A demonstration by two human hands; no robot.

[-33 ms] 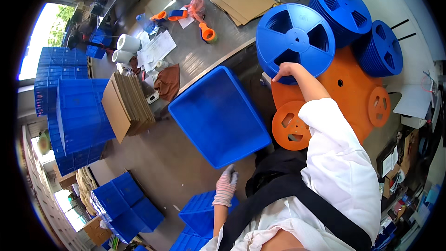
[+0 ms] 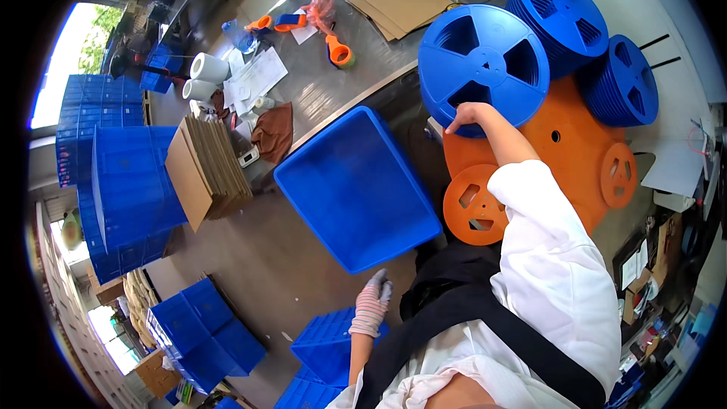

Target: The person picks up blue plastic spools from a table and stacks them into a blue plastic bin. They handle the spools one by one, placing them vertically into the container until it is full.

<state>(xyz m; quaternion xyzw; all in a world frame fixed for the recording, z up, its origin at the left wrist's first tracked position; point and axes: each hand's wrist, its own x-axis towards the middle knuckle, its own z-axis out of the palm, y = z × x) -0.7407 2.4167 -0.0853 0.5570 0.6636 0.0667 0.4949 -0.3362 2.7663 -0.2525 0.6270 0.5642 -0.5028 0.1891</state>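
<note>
My right hand (image 2: 468, 115), bare, is at the near edge of a stack of blue plastic reels (image 2: 486, 60). Its fingers curl at the opening of the top reel and are partly hidden there. My left hand (image 2: 370, 304), in a striped knit glove, hangs low with fingers loosely stretched and nothing visible in it. Just beyond it is the near corner of a blue plastic bin (image 2: 356, 189) with nothing visible inside. The reels stand on an orange table (image 2: 541, 151), with a flat orange reel (image 2: 475, 204) at its near left.
Two more blue reel stacks (image 2: 556, 11) stand at the far right. A metal workbench (image 2: 326, 98) holds cardboard sheets (image 2: 394, 0), tape dispensers (image 2: 339, 53) and papers (image 2: 257, 76). Stacked blue crates (image 2: 136, 182) and cardboard dividers (image 2: 204, 174) are left; more crates (image 2: 204, 333) sit on the floor.
My left hand has shifted very slightly up and to the right. My right hand stays at the blue reel.
</note>
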